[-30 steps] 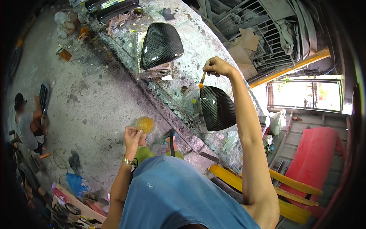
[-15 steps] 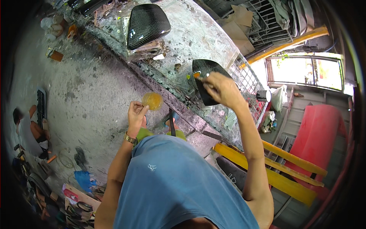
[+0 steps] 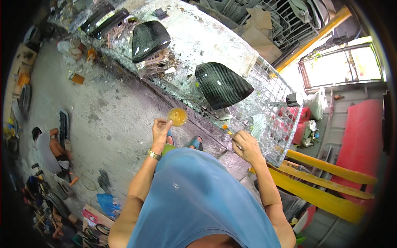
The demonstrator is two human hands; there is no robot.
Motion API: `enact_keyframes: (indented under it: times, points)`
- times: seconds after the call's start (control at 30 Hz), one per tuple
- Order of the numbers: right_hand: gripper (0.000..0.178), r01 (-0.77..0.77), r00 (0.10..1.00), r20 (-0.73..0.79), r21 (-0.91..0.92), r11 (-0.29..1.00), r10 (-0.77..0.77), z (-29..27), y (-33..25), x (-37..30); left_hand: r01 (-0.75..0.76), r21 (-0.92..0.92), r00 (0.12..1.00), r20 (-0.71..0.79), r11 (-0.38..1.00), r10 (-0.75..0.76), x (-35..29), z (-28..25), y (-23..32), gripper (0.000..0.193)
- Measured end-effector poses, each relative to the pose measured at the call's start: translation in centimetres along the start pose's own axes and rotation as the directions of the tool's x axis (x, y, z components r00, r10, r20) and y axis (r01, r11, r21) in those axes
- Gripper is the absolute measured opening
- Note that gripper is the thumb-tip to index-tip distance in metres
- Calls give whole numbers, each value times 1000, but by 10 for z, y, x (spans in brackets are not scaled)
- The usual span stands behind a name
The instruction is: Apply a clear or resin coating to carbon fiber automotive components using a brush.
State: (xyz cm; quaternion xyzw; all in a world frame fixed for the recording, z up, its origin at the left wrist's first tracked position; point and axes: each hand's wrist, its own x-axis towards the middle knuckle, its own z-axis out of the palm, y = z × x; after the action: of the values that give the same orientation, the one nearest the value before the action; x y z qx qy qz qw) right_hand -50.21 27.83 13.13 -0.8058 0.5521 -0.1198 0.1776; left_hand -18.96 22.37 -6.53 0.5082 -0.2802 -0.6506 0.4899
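Note:
My left hand pinches the rim of a small clear cup of amber liquid, held over the floor beside the bench. Between the fingers of my right hand is a small brush, its orange-tinted tip pointing up and left, off the near edge of the bench. A glossy black carbon-fibre-patterned mirror-shaped cover lies on the bench beyond the brush, touched by neither hand. Farther left, a second such cover rests on a box-like block.
The stained bench ends at a wire grid on the right, where a white cup sits. Yellow bars and a red panel are at right. Another person crouches on the floor at far left.
My right hand has drawn back from the nearer black cover toward me with the brush, uncovering its surface. The cup now appears slightly farther right and lower. The whole view has shifted.

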Motion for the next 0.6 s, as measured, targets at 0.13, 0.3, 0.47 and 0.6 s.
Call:
enact_keyframes:
  times: [0.13,0.3,0.47,0.6]
  points:
    - [14,-228,925,-221,328,917,309,32,29,-45,-44,41,995,-86,998,48,-28,15,1,32]
    - [8,-344,654,-364,637,690,663,64,60,-80,-11,-17,988,-151,1000,8,-46,39,-14,32]
    - [11,-213,576,-390,777,593,718,52,73,-67,-16,-85,979,-204,996,-2,-69,52,7,29]
    - [15,-11,490,-439,861,508,753,21,67,-48,-32,-110,968,-252,993,3,-72,38,24,29]
